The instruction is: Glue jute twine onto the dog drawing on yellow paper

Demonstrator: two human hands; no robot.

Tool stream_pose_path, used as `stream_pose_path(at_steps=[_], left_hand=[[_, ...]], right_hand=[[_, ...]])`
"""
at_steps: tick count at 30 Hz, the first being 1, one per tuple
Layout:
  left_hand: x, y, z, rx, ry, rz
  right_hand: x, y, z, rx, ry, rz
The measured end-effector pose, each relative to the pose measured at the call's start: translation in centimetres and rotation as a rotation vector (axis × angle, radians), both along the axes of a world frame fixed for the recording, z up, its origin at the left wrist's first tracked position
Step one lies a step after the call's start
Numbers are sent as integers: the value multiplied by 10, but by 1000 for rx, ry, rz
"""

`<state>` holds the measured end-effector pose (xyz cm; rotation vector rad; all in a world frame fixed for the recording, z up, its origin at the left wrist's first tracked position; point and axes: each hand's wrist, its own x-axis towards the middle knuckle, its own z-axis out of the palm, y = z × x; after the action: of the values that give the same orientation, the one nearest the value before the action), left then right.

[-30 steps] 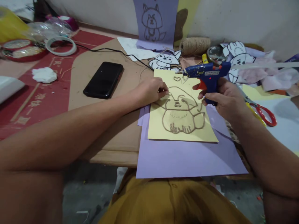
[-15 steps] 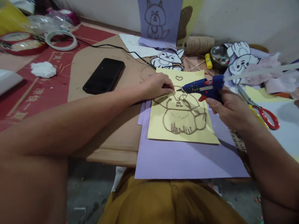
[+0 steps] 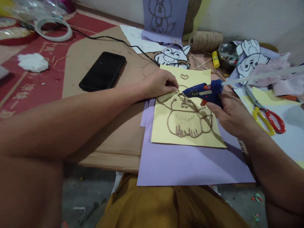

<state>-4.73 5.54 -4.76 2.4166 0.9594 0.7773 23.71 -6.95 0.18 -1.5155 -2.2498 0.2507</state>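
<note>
My right hand (image 3: 234, 110) is wrapped round a blue glue gun (image 3: 201, 91) with a clear glue stick out of its back. The nozzle points left, close to the fingertips of my left hand (image 3: 163, 84). That hand rests on the upper left of a yellow sheet (image 3: 161, 133), its thumb and fingers pinched on a thin piece of twine (image 3: 178, 91), mostly hidden. On the sheet is an animal figure (image 3: 185, 126) outlined in brown twine, with a small twine heart (image 3: 184, 76) above it. Beneath lies a larger purple sheet (image 3: 190, 167).
A black phone (image 3: 103, 71) lies left of the sheets, and a cable (image 3: 114, 38) runs behind it. Scissors (image 3: 267, 115) lie at the right. Towards the wall are a twine spool (image 3: 206, 40), a yellow glue stick (image 3: 215, 59) and paper animal cutouts (image 3: 253, 63). A tape roll (image 3: 53, 30) sits far left.
The glue gun's nozzle has come slightly down and left, nearer the left fingertips. My left hand stays pinched at the same spot on the drawing. The view has shifted a little.
</note>
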Motion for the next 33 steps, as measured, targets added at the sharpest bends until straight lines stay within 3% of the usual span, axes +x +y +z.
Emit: stream_pose_path(at_steps=[16, 25, 33], left_hand=[[0, 0, 0, -9, -9, -12], [-2, 0, 0, 65, -14, -8], [-3, -1, 0, 66, -23, -7]], right_hand=[[-3, 0, 1, 10, -22, -15], [-3, 2, -2, 62, -94, 2], [-6, 3, -1, 18, -119, 5]])
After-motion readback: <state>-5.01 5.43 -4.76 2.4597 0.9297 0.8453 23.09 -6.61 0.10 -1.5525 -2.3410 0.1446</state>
